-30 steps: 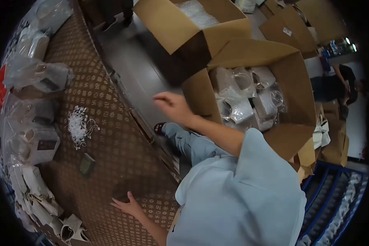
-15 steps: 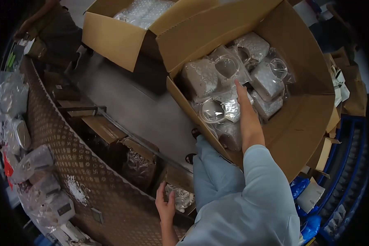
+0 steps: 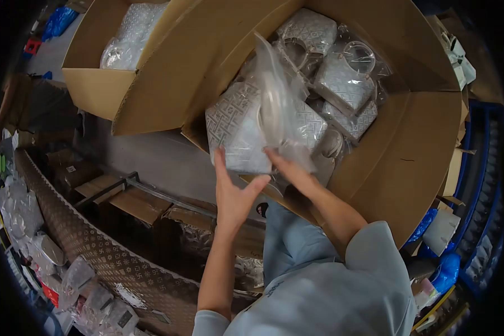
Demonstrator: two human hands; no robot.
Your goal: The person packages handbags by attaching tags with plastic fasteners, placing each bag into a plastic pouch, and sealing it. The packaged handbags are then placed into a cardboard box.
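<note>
A patterned, pale handbag (image 3: 235,126) in clear plastic is raised at the near left edge of the large cardboard box (image 3: 386,179). Around its lower right part, my right hand (image 3: 288,168) is closed, its fingers partly behind the plastic. My left hand (image 3: 232,193) has its thumb and fingers apart at the bag's lower left corner, the fingertips at its edge. Several more wrapped handbags (image 3: 344,81) with round handles lie inside the box. The raised plastic is blurred.
Another open box (image 3: 95,89) with bubble-wrapped items stands at upper left. A long patterned brown surface (image 3: 95,241) carries plastic-wrapped pieces at lower left. Blue racks (image 3: 481,190) stand at the right, near blue plastic bags (image 3: 448,271).
A wrapped handbag has been lifted from the box in my right hand and moved left. My left hand has come up to it. The whole view has shifted.
</note>
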